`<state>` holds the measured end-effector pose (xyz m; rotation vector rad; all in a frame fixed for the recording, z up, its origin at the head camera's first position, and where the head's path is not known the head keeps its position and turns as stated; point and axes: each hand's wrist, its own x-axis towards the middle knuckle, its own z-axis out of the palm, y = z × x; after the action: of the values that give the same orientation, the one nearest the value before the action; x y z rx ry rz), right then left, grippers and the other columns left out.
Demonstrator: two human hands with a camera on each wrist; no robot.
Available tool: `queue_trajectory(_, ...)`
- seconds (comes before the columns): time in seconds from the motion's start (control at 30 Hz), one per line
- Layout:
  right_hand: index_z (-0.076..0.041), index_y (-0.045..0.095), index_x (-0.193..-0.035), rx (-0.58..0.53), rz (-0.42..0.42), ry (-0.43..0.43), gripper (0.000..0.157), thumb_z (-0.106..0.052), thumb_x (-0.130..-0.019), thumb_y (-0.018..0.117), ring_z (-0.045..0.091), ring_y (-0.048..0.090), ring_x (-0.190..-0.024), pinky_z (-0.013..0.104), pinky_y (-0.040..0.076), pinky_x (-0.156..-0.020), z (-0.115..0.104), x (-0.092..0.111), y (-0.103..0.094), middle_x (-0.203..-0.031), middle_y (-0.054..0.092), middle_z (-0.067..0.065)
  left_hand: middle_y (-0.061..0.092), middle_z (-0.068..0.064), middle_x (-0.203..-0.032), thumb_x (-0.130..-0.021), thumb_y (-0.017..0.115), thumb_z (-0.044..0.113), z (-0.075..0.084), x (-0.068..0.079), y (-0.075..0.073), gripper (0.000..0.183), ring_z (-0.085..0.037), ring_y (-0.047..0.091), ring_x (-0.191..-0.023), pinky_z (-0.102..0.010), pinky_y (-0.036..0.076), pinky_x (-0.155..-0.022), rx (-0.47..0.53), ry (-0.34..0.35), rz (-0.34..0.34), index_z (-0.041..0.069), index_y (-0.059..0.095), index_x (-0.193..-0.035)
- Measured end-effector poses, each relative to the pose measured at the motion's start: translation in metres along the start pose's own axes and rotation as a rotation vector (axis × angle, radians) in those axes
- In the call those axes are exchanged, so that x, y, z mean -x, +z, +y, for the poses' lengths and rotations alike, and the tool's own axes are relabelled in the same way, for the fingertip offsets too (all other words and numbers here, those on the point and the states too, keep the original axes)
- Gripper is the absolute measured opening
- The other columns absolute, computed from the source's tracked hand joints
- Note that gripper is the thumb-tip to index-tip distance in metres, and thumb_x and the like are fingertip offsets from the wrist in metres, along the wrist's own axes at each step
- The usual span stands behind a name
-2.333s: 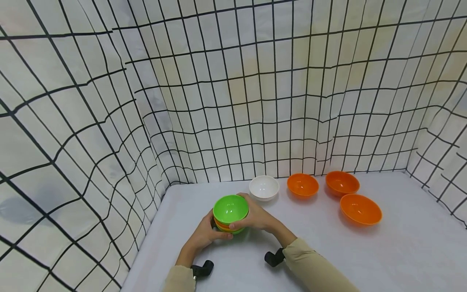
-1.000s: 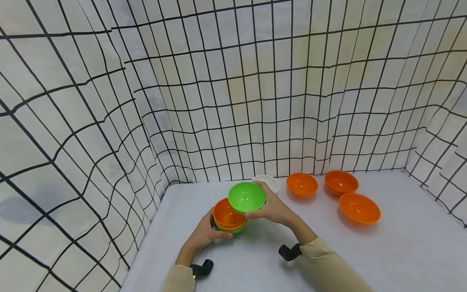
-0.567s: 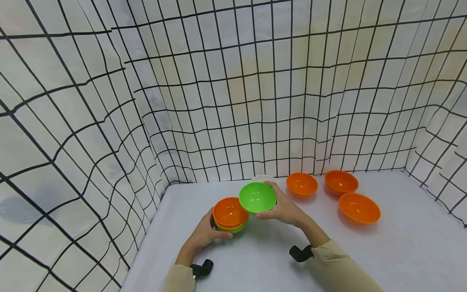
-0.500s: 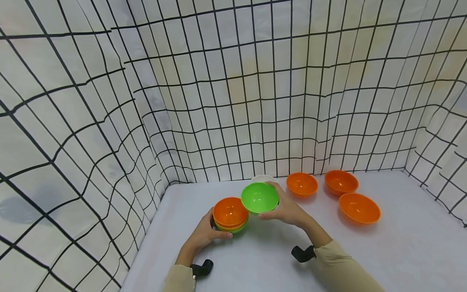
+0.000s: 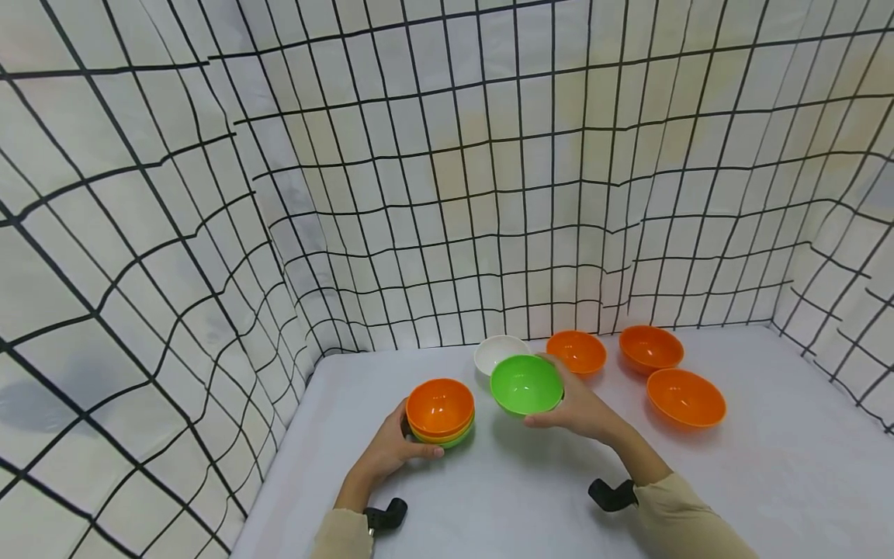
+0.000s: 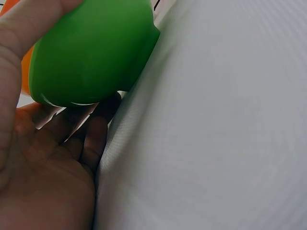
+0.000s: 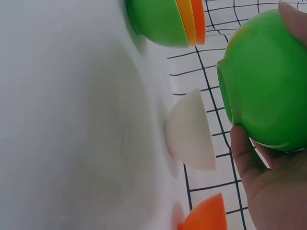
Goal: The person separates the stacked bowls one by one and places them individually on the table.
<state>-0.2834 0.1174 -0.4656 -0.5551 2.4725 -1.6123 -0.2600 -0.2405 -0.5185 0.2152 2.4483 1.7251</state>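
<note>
My left hand [image 5: 389, 446] grips the side of a stack of bowls standing on the table. An orange bowl [image 5: 440, 407] is on top, with a yellow rim below it and a green bowl [image 6: 93, 52] at the bottom. In the left wrist view, thumb and fingers curve around this bottom bowl. My right hand [image 5: 580, 407] holds another green bowl [image 5: 525, 386] by its side, to the right of the stack. The right wrist view shows that bowl raised above the table, fingers at its base and thumb on its wall.
Behind the held bowl stands a white bowl [image 5: 497, 353], partly covered by it. Three orange bowls stand apart on the right: one at the back [image 5: 576, 352], another beside it [image 5: 651, 349], the third nearer [image 5: 687, 398]. A white grid-lined curtain [image 5: 447, 194] encloses the white table [image 5: 489, 505].
My right hand has lifted the green bowl off the top of the stack, uncovering the orange one, and carried it rightward. My left hand has stayed at the stack.
</note>
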Motion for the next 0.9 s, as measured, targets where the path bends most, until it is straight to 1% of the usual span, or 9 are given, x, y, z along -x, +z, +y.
queue_trajectory(0.13, -0.02, 0.029, -0.156, 0.004, -0.003, 0.008, 0.107, -0.035, -0.071, 0.093, 0.034, 0.05, -0.132, 0.053, 0.053, -0.105, 0.005, 0.007, -0.008, -0.151, 0.047, 0.009, 0.05, 0.002, -0.156, -0.067, 0.098, 0.026, 0.0, 0.0, 0.0, 0.106, -0.029, 0.038, -0.151, -0.063, 0.017, -0.127, -0.004, -0.009, 0.003, 0.024, 0.039, -0.155)
queue_trajectory(0.27, -0.018, 0.027, -0.156, 0.033, 0.005, 0.036, 0.108, -0.037, -0.072, 0.092, 0.034, 0.051, -0.131, 0.054, 0.053, -0.105, 0.011, 0.015, -0.015, -0.151, 0.047, 0.01, 0.05, 0.002, -0.156, -0.067, 0.098, 0.026, 0.0, 0.0, 0.0, 0.106, -0.029, 0.038, -0.151, -0.063, 0.017, -0.127, -0.003, -0.013, 0.003, 0.024, 0.039, -0.155)
queue_trajectory(0.4, -0.02, 0.027, -0.156, 0.05, 0.019, 0.057, 0.109, -0.039, -0.071, 0.092, 0.032, 0.052, -0.131, 0.053, 0.054, -0.105, 0.018, 0.022, -0.021, -0.15, 0.048, 0.008, 0.048, 0.002, -0.158, -0.067, 0.098, 0.026, 0.001, 0.0, 0.0, 0.108, -0.028, 0.036, -0.152, -0.062, 0.015, -0.128, -0.001, -0.007, 0.003, 0.024, 0.038, -0.156)
queue_trajectory(0.53, -0.023, 0.029, -0.155, 0.054, 0.016, 0.051, 0.105, -0.039, -0.072, 0.092, 0.031, 0.051, -0.132, 0.05, 0.054, -0.105, 0.027, 0.027, -0.028, -0.149, 0.05, 0.005, 0.048, 0.002, -0.158, -0.066, 0.098, 0.024, 0.001, 0.0, 0.0, 0.109, -0.028, 0.035, -0.153, -0.06, 0.014, -0.128, 0.001, 0.0, 0.0, 0.024, 0.037, -0.157)
queue_trajectory(0.77, -0.019, 0.028, -0.154, 0.09, 0.014, 0.047, 0.102, -0.037, -0.075, 0.09, 0.032, 0.049, -0.132, 0.052, 0.053, -0.105, 0.038, 0.037, -0.04, -0.147, 0.05, 0.008, 0.049, 0.003, -0.157, -0.066, 0.098, 0.022, 0.001, 0.001, 0.001, 0.107, -0.027, 0.035, -0.153, -0.06, 0.013, -0.129, 0.014, -0.003, 0.001, 0.025, 0.039, -0.155)
queue_trajectory(0.9, -0.019, 0.028, -0.153, 0.111, 0.015, 0.062, 0.102, -0.04, -0.074, 0.09, 0.032, 0.049, -0.132, 0.05, 0.053, -0.104, 0.043, 0.042, -0.047, -0.146, 0.049, 0.008, 0.048, 0.003, -0.158, -0.066, 0.098, 0.023, 0.002, 0.001, 0.001, 0.107, -0.027, 0.035, -0.153, -0.061, 0.013, -0.128, 0.012, -0.007, 0.004, 0.025, 0.039, -0.155)
